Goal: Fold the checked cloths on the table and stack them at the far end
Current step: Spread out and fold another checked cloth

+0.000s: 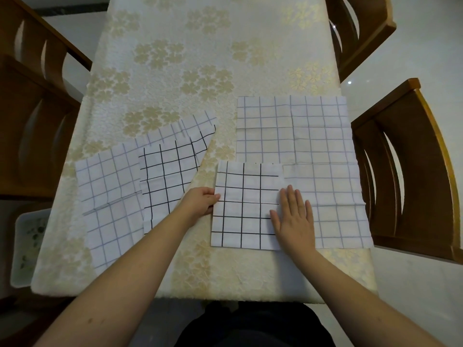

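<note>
A folded white cloth with black checks (pixel 244 206) lies near the table's front edge, partly over a larger flat cloth with pale grey checks (pixel 323 146) on the right. My left hand (pixel 201 200) pinches the folded cloth's left edge. My right hand (pixel 294 216) presses flat on its right edge, fingers straight. To the left lies another pale-checked cloth (pixel 110 186), with a black-checked cloth (pixel 167 179) resting on top of it, partly turned over.
The table (pixel 175 58) wears a cream floral cover; its far half holds nothing. Wooden chairs stand at the left (pixel 32 108) and right (pixel 406 166), with another at the far right (pixel 358 31). A white tray (pixel 27 246) sits low beside the front left corner.
</note>
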A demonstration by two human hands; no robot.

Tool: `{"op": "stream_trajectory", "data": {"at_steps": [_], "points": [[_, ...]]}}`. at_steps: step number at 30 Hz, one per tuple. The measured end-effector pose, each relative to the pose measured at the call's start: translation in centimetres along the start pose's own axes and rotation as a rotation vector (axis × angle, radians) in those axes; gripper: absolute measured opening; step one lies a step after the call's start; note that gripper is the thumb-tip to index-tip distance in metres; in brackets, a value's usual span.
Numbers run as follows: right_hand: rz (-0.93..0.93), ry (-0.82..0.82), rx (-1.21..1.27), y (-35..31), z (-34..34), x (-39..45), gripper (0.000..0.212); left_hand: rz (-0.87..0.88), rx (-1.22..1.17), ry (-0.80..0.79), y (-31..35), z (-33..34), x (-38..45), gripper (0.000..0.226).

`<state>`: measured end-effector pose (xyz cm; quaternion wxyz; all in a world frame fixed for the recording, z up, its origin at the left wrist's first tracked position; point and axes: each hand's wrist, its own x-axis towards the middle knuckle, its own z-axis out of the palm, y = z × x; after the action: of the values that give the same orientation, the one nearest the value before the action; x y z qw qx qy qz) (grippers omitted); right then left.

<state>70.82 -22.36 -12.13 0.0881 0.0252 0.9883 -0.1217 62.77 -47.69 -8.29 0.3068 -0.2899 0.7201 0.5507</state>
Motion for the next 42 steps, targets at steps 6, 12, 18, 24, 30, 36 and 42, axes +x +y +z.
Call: {"op": "stream_trajectory", "data": {"at_steps": [6, 12, 18, 24, 30, 36, 42], "points": [[0.076, 0.101, 0.126, -0.3, -1.1, 1.6, 0.054, 0.025, 0.023, -0.083, -0.3, -0.6, -0.2, 0.029], [0.004, 0.136, 0.178, -0.5, -3.0, 5.1, 0.047, 0.093, 0.113, -0.070, -0.4, -0.4, -0.7, 0.021], [-0.097, -0.089, 0.071, -1.3, -5.7, 11.4, 0.042, 0.162, 0.232, -0.011, -0.8, -0.3, -0.5, 0.009], [-0.104, -0.282, -0.085, -2.6, -7.1, 15.5, 0.038, 0.195, 0.311, 0.039, -1.3, -0.3, -0.4, 0.013], [-0.109, -0.339, -0.256, -3.6, -7.9, 16.5, 0.027, 0.190, 0.317, 0.030, -1.4, -0.4, -0.3, 0.013], [-0.107, -0.229, 0.085, -3.3, -8.4, 13.7, 0.014, 0.172, 0.207, -0.014, -1.4, -0.5, -0.4, 0.007], [-0.245, -0.008, 0.260, -3.0, -9.5, 8.5, 0.020, 0.072, -0.088, -0.122, -1.1, -0.7, -0.7, 0.019]]}}
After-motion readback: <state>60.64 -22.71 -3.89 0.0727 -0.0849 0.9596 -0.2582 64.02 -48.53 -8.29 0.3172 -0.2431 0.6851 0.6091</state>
